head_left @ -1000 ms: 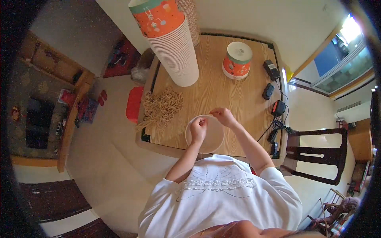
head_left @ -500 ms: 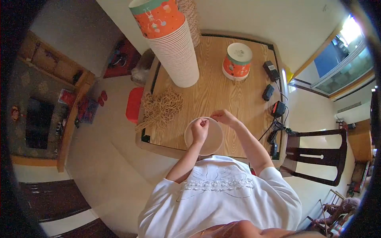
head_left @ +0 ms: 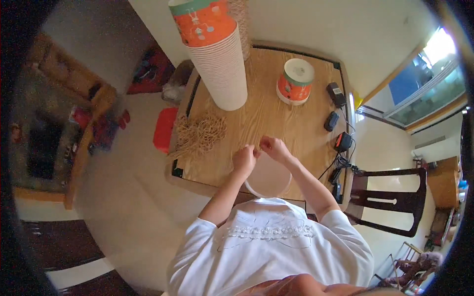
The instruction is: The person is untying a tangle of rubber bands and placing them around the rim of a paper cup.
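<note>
A pale paper bucket (head_left: 269, 178) stands at the table's near edge, close to my body, its open mouth toward me. My left hand (head_left: 245, 159) is closed at its far left rim, fingertips pinched together. Just beside it my right hand (head_left: 275, 149) is closed too, at the far rim, the fingertips of both hands nearly meeting. Whatever lies between the fingers is too small to make out. To the left lies a tangled pile of tan twine (head_left: 201, 134).
A tall stack of paper buckets (head_left: 222, 74) rises at the back left of the wooden table (head_left: 261, 123). Farther right is a short orange-and-green bucket (head_left: 296, 83). Black adapters (head_left: 343, 141) and cables line the right edge, near a dark chair (head_left: 390, 200). A red stool (head_left: 164, 129) stands left.
The bucket has shifted to the right in the picture. My left hand has moved from over its mouth to the rim, and my right hand has come slightly left, closer to it.
</note>
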A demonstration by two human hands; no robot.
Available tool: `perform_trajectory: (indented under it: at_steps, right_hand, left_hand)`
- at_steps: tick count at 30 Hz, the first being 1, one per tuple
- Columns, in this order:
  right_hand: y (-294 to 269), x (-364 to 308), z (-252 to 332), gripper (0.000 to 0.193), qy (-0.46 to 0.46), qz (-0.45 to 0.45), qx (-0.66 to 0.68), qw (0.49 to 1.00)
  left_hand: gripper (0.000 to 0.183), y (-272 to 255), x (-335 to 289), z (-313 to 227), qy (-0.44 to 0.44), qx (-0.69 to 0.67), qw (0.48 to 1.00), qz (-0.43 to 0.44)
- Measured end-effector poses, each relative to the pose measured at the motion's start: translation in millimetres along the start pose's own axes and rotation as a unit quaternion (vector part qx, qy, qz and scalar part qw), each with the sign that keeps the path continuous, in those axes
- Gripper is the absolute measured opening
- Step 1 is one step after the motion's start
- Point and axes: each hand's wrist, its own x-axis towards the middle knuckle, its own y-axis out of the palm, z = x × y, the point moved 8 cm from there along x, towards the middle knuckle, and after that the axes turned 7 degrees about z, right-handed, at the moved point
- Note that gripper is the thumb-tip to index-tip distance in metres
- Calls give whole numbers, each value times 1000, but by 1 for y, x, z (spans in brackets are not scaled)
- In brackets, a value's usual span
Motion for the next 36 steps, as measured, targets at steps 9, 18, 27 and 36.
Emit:
perform_trajectory:
  at_steps: [9, 18, 27, 36]
  right_hand:
    - [6, 0, 6, 6, -50, 104, 18, 993]
    - [17, 12, -1, 29, 97, 144, 38, 984]
    - [41, 16, 5, 35, 50, 341, -42, 938]
    - [39, 6, -2, 29, 49, 312, -65, 947]
  left_hand:
    - [17, 74, -7, 31, -141, -603, 771, 149]
    - [17, 93, -25, 38, -202, -689, 682, 137]
    - [15, 91, -20, 42, -152, -683, 709, 90]
    - [16, 105, -29, 48, -154, -708, 688, 40]
